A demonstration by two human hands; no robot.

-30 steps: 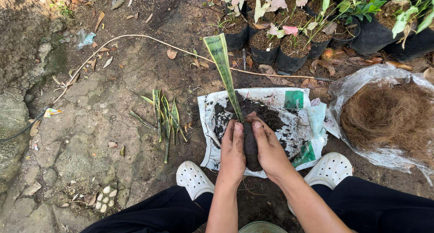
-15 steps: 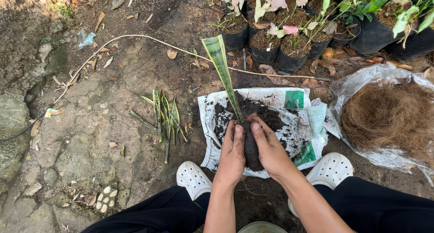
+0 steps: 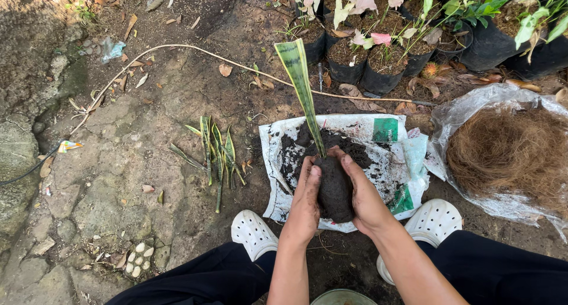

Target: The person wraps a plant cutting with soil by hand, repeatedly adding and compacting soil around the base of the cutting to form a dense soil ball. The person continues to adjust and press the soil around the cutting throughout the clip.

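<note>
Since a second ago little has moved; the left hand (image 3: 306, 198) and right hand (image 3: 365, 194) stay pressed around the soil bag (image 3: 335, 189), each grip closed on its sides, and the leaf (image 3: 302, 86) has tilted only slightly — the work looks like firming soil about the cutting; the bag sits over the sack (image 3: 378, 163), near the person's shoes (image 3: 254, 234); left lie cuttings (image 3: 214, 154) on bare ground (image 3: 118, 181); right, coir (image 3: 509, 157); far, pots (image 3: 378, 74).

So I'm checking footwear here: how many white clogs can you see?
2: the left clog sits beside the left forearm, the right clog at the white sack's near right corner, partly hidden by the right arm.
</note>
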